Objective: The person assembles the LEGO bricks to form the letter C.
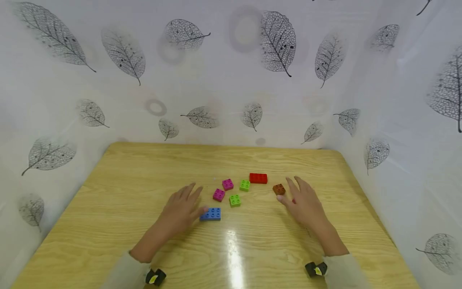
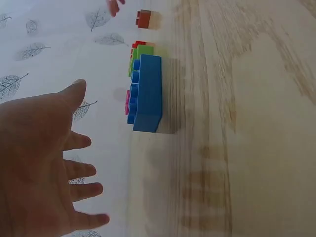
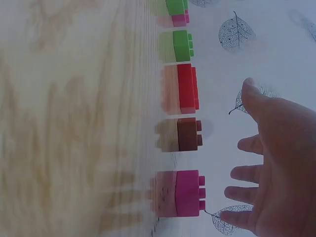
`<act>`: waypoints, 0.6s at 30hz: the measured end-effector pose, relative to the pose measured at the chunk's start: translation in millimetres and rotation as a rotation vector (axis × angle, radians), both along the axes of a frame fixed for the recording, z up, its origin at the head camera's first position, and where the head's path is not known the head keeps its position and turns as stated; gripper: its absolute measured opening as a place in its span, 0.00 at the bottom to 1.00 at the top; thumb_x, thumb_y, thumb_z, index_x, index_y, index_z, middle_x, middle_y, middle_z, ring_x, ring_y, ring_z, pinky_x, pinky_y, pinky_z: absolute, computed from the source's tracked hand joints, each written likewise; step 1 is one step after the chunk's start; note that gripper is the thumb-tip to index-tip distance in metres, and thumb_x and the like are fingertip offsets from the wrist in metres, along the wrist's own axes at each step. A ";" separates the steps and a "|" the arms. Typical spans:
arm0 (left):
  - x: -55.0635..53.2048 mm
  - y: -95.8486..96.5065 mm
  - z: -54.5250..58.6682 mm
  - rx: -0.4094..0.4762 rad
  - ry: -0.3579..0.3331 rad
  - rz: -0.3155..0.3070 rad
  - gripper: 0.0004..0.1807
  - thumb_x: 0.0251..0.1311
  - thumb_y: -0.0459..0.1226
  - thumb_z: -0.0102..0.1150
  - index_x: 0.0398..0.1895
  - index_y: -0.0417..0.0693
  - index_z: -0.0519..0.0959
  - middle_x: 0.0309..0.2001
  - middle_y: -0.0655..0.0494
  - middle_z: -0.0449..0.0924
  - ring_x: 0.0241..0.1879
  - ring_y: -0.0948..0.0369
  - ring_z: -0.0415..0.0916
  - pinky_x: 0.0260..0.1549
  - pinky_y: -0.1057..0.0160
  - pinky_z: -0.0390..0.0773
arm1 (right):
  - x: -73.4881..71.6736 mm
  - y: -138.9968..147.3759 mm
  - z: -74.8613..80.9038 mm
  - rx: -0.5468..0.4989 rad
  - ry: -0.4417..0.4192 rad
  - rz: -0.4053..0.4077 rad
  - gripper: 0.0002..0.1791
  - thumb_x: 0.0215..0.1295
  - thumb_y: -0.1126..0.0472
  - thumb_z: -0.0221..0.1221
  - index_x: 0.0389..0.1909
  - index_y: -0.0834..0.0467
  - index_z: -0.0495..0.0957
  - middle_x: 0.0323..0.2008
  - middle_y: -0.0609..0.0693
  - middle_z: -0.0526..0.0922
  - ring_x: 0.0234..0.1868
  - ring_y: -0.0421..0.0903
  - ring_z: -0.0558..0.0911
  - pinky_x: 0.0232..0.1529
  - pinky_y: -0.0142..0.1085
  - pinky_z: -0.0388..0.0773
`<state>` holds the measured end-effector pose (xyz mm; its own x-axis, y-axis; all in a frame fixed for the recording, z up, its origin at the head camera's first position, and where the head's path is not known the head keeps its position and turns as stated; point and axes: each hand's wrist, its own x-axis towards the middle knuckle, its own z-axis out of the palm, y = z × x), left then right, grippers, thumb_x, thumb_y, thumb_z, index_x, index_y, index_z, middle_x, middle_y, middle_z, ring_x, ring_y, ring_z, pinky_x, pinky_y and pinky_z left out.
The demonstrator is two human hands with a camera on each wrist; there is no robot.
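Observation:
My left hand (image 1: pixel 180 210) hovers at the left of the bricks with fingers spread, its thumb over the end of a blue brick (image 1: pixel 213 214); the left wrist view shows a gap between them. My right hand (image 1: pixel 306 206) hangs above the table at the right, fingers apart and holding nothing. Just left of its fingers lies a brown brick (image 1: pixel 279 189). A pink brick (image 3: pixel 188 193) stands under the right hand, mostly hidden from the head view.
Between the hands lie two magenta bricks (image 1: pixel 227 184), two lime green bricks (image 1: pixel 235 200) and a long red brick (image 1: pixel 258 178). They rest on a wooden table (image 1: pixel 144 168). White leaf-print sheeting (image 1: pixel 223 88) rises behind and beside it.

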<state>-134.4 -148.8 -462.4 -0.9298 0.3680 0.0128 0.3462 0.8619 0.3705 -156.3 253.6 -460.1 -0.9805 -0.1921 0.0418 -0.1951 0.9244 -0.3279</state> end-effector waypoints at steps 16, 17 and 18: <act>3.5 -5.4 -6.8 0.437 -0.228 0.014 0.26 0.66 0.40 0.65 0.66 0.43 0.75 0.61 0.48 0.78 0.55 0.51 0.78 0.53 0.50 0.79 | -2.8 35.7 -1.2 -0.156 -0.124 -0.026 0.29 0.70 0.55 0.62 0.66 0.68 0.71 0.61 0.71 0.73 0.61 0.70 0.74 0.58 0.62 0.73; 3.8 -6.4 -8.5 0.445 -0.233 0.010 0.26 0.66 0.40 0.65 0.65 0.43 0.75 0.60 0.48 0.79 0.54 0.53 0.79 0.52 0.52 0.80 | -2.5 36.3 -1.0 -0.159 -0.129 -0.027 0.29 0.70 0.56 0.63 0.65 0.68 0.72 0.60 0.71 0.74 0.59 0.69 0.76 0.57 0.61 0.75; 4.0 -7.3 -10.3 0.451 -0.238 0.006 0.26 0.65 0.40 0.66 0.65 0.43 0.76 0.58 0.49 0.80 0.53 0.54 0.79 0.52 0.53 0.80 | -2.0 36.7 -0.5 -0.163 -0.133 -0.026 0.28 0.69 0.58 0.63 0.64 0.69 0.72 0.58 0.70 0.75 0.58 0.68 0.77 0.56 0.60 0.76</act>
<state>-130.4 -156.0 -472.7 -0.9283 0.3694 -0.0430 0.2028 0.5995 0.7742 -158.3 290.3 -460.6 -0.9840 -0.1678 -0.0598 -0.1169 0.8613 -0.4944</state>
